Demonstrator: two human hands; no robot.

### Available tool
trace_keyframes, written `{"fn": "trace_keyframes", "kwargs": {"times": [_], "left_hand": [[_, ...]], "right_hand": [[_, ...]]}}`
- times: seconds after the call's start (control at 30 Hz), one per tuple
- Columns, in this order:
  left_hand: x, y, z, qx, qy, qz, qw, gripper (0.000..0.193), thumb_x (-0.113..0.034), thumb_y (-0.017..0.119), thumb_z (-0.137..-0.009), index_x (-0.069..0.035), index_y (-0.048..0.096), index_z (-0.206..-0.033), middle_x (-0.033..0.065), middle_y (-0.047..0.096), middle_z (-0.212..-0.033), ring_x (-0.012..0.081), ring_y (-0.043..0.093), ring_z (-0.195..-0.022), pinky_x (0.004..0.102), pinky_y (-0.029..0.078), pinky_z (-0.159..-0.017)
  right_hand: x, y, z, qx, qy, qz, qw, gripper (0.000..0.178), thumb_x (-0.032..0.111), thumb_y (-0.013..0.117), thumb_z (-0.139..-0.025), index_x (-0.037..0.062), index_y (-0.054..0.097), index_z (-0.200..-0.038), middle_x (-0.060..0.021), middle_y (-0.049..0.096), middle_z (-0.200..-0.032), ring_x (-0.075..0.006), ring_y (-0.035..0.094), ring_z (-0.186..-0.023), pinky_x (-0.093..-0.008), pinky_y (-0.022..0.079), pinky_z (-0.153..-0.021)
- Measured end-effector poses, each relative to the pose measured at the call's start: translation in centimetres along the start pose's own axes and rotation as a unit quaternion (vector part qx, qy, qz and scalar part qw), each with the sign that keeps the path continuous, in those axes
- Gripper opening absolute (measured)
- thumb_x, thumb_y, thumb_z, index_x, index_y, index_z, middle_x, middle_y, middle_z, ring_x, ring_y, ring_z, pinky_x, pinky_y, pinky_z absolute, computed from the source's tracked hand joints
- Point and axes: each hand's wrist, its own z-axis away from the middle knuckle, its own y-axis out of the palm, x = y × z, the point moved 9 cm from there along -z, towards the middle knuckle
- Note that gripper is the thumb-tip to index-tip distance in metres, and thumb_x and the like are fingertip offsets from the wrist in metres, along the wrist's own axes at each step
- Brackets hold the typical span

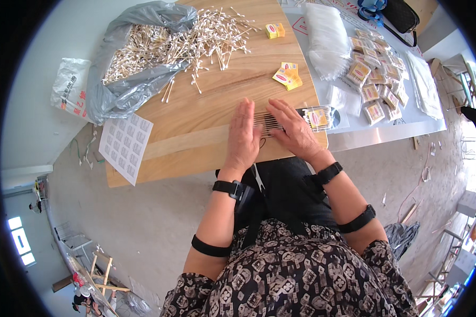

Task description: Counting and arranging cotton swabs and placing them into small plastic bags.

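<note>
Near the front edge of the wooden table, a row of cotton swabs (268, 123) lies between my two hands. My left hand (242, 135) is upright on its edge at the row's left end, fingers stretched out. At the other end, my right hand (293, 130) has its fingers straight and slanting toward the left hand. Both hands are open, and the swabs partly disappear behind them. Just right of my right hand is a packet of swabs with a yellow card (318, 118). Farther back lie loose yellow cards (287, 76) and a small stack of yellow cards (274, 30).
A grey plastic bag (119, 87) spills many loose cotton swabs (217, 34) over the wooden table (195, 119). A printed label sheet (126, 147) overhangs the left edge. On the right-hand surface are filled swab packets (373, 92) and a stack of clear bags (327, 39).
</note>
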Motion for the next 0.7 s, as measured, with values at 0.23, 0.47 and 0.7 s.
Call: {"fn": "trace_keyframes", "kwargs": {"times": [0.23, 0.47, 0.7], "left_hand": [[-1.9, 2.0, 2.1, 0.146, 0.033, -0.297, 0.943, 0.063, -0.031, 0.056, -0.094, -0.001, 0.036, -0.145, 0.0169, 0.029, -0.155, 0.0316, 0.025, -0.144, 0.0498, 0.019, -0.117], [-1.6, 2.0, 2.3, 0.150, 0.030, -0.282, 0.947, 0.069, -0.046, 0.049, -0.096, -0.002, 0.032, -0.148, 0.0161, 0.027, -0.156, 0.0303, 0.023, -0.146, 0.0505, 0.016, -0.118], [-2.0, 3.0, 2.6, 0.167, 0.037, -0.314, 0.934, 0.076, -0.048, 0.049, -0.095, -0.002, 0.025, -0.150, 0.0159, 0.023, -0.158, 0.0292, 0.022, -0.146, 0.0516, 0.015, -0.118]], "right_hand": [[0.7, 1.7, 1.1, 0.057, -0.128, 0.182, 0.973, 0.049, 0.015, 0.062, -0.085, 0.0018, 0.052, -0.131, -0.0135, 0.049, -0.140, -0.0325, 0.043, -0.133, -0.0432, 0.035, -0.112], [1.0, 2.8, 2.4, 0.117, -0.100, 0.247, 0.957, 0.068, 0.039, 0.054, -0.092, -0.0007, 0.036, -0.144, -0.0159, 0.032, -0.153, -0.0278, 0.024, -0.145, -0.0417, 0.017, -0.120], [0.6, 3.0, 2.6, 0.130, -0.090, 0.253, 0.954, 0.074, 0.043, 0.054, -0.091, -0.0005, 0.032, -0.147, -0.0158, 0.028, -0.156, -0.0273, 0.021, -0.147, -0.0419, 0.015, -0.120]]}}
